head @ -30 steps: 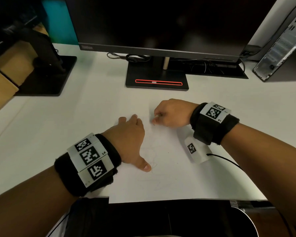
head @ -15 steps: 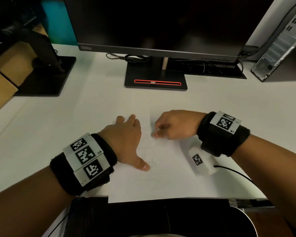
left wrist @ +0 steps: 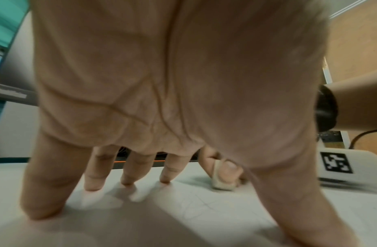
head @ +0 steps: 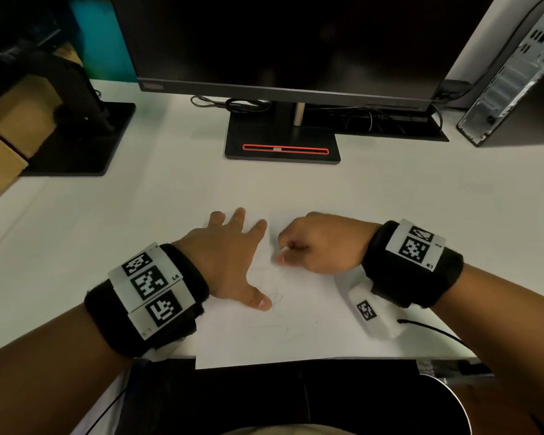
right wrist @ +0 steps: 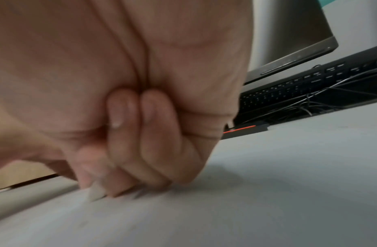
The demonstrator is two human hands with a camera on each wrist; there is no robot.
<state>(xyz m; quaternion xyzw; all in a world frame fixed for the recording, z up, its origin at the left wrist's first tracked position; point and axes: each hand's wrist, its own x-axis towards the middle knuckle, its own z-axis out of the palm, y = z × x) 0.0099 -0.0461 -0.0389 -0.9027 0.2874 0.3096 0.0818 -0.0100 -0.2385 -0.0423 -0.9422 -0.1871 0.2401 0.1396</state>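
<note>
Left hand flat on paper; right hand pinches eraser; monitor base beyond.

Left hand flat, fingers spread; right hand curled in a pinch

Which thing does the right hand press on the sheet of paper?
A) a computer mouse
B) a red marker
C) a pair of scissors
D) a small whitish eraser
D: the right hand pinches a small whitish eraser whose end touches the paper.
</note>
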